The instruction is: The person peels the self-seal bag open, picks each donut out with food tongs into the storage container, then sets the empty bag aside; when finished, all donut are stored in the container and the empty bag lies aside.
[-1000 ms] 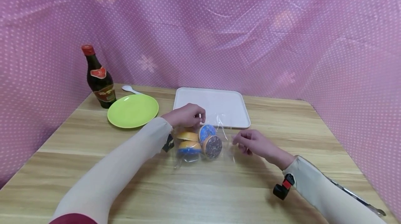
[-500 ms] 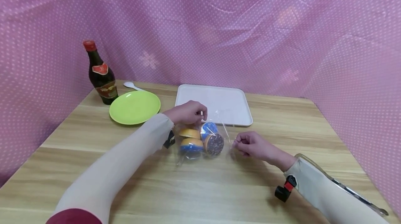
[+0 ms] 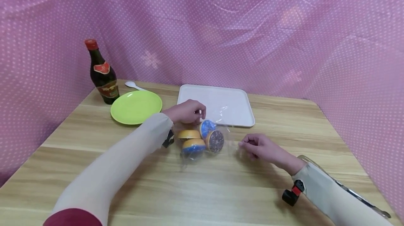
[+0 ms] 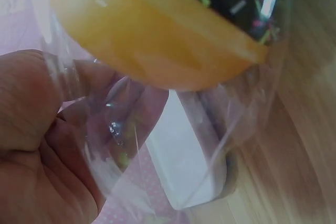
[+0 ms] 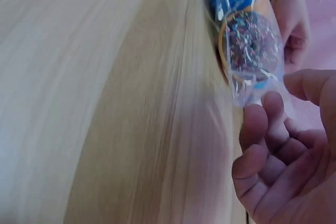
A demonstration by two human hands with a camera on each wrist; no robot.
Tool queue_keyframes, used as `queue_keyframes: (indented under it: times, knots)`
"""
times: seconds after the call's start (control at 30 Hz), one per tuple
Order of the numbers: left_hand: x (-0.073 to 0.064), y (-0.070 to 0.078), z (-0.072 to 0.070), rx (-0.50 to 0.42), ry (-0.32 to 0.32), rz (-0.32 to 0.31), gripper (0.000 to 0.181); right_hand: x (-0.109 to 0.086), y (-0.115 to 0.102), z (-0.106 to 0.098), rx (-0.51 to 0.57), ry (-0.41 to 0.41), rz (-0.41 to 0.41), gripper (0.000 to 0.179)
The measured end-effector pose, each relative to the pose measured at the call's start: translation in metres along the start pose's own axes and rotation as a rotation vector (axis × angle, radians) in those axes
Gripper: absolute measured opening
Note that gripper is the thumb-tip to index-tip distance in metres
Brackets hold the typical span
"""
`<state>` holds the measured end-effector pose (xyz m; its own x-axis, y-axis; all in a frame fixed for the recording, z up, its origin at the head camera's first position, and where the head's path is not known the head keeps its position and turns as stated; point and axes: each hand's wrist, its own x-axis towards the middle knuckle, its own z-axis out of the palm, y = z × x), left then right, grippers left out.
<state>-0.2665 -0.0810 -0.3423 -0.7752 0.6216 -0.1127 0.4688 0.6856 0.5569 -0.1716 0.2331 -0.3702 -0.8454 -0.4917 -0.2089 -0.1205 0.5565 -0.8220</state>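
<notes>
A clear plastic bag [image 3: 228, 141] holds several toy donuts, some with blue icing and one brown donut [image 3: 215, 141] with sprinkles. At its upper left my left hand [image 3: 188, 111] grips the plastic with curled fingers. The left wrist view shows that hand [image 4: 47, 129] partly behind the film, close to an orange-sided donut [image 4: 152, 40]. My right hand [image 3: 260, 148] is just right of the bag. In the right wrist view the thumb and fingers of this hand [image 5: 289, 166] are apart and loosely bent, with nothing visible between them.
Behind the bag lies a white tray [image 3: 233, 103]. A green plate [image 3: 136, 107], a white spoon [image 3: 132, 85] and a dark bottle [image 3: 103, 75] with a red cap stand at the back left. Pink dotted cloth [image 3: 202, 26] encloses the wooden table [image 3: 195, 198].
My right hand, which was touching the bag's right edge half a second ago, has come off it and moved slightly right. The left hand and the bag have shifted a little left.
</notes>
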Motion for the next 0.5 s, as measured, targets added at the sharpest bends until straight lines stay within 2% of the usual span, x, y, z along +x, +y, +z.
queue_keyframes:
  times: [0.1,0.23,0.4,0.5]
  knots:
    - [0.003,0.002,0.002,0.004,-0.003,0.008,0.018,0.003,-0.004,0.006,-0.01,0.042,-0.001,0.031]
    - [0.007,0.004,0.005,0.0,-0.006,0.009,0.018,0.008,-0.006,0.013,0.002,0.069,-0.018,0.027]
    - [0.01,0.003,0.005,-0.024,-0.006,0.01,0.019,0.009,-0.007,0.014,-0.001,0.061,-0.063,0.02]
    - [0.01,0.001,0.004,-0.028,-0.002,0.018,0.019,0.008,-0.005,0.014,-0.01,0.028,-0.087,0.016]
